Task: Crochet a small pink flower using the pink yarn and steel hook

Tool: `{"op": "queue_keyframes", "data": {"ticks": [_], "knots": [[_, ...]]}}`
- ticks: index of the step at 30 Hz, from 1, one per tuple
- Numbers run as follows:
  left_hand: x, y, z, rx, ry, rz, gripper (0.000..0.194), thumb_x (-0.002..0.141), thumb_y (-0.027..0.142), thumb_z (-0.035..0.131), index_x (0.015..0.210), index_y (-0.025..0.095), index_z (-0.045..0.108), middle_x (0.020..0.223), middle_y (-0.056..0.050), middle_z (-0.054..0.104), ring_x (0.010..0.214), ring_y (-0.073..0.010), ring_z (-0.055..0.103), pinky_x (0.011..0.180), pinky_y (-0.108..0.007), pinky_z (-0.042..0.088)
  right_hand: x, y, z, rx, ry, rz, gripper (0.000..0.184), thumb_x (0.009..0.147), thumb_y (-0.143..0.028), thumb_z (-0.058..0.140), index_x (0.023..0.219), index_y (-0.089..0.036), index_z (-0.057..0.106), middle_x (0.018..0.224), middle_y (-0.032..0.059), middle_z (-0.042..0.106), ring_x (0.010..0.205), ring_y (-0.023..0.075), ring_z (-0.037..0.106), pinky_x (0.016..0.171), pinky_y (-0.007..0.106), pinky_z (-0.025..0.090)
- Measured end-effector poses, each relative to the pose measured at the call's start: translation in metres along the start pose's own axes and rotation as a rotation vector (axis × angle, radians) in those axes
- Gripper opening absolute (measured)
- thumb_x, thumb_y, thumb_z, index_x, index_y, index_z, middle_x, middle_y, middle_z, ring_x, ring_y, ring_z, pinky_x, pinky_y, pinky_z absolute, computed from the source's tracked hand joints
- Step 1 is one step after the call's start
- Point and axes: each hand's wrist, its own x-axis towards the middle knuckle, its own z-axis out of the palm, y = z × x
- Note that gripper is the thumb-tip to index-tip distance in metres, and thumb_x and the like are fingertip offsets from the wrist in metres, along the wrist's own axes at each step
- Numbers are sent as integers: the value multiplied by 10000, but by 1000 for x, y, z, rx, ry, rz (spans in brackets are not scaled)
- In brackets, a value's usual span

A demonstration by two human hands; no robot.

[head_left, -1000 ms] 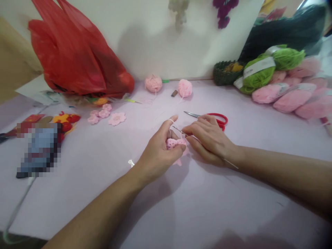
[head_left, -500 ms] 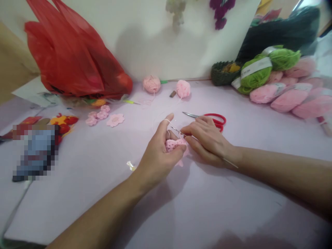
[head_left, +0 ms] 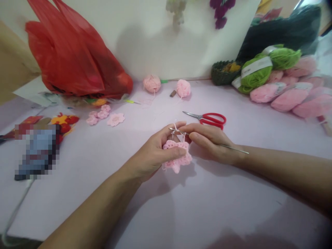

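Silver hook (head_left: 234,148) aslant, tip leftward and away, in grip of right hand (head_left: 214,142), pink crochet (head_left: 176,164) in left hand (head_left: 153,154).

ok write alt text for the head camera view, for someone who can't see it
A left hand pinches a pink crocheted piece while the right hand holds a thin metal hook, pink yarn near its tip, over a pale lilac table. Red-handled scissors lie just beyond, with two pink yarn balls farther back.
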Motion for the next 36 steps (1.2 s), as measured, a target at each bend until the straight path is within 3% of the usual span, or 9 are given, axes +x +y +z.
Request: {"op": "queue_keyframes", "data": {"ticks": [5,13,17,22,28,36], "knots": [[1,-3,-3,59,46,-10,796,788,236,784,1486,285,403,1194,-58,634,975,-155,611,792,-243,500,1,-3,-2,130,-62,65,294,1035,-253,410,1207,-186,639,996,23,721,878,117,672,760,233,538],[-1,-2,-9,279,55,34,712,840,269,736,1476,356,428,1074,-24,641,856,-145,631,697,-240,504,1,-4,-6,83,-65,151,303,1033,-308,417,1156,-182,663,860,19,710,816,130,673,736,243,542],[-2,1,-12,308,55,54,674,831,263,746,1445,330,476,968,-6,630,782,-126,628,648,-217,486,3,-3,-8,66,-64,146,311,1031,-323,424,1120,-181,686,857,19,710,804,128,671,718,236,533],[0,1,-13,233,23,73,660,835,278,748,1434,315,473,967,8,615,827,-112,634,710,-207,495,3,-2,-9,74,-55,132,302,1032,-320,436,1129,-190,691,852,10,705,807,122,666,724,227,527],[0,-1,-15,299,73,98,532,891,274,676,1399,313,523,936,11,582,768,-93,586,659,-200,478,3,-5,-11,119,-95,143,301,1039,-300,420,1148,-187,678,871,-1,689,834,103,648,766,202,521],[1,-1,-14,352,119,132,538,886,225,667,1400,302,529,965,0,604,766,-85,584,640,-175,490,3,-4,-12,113,-99,173,305,1041,-319,418,1153,-195,673,875,-11,697,845,105,650,769,210,524]]}}
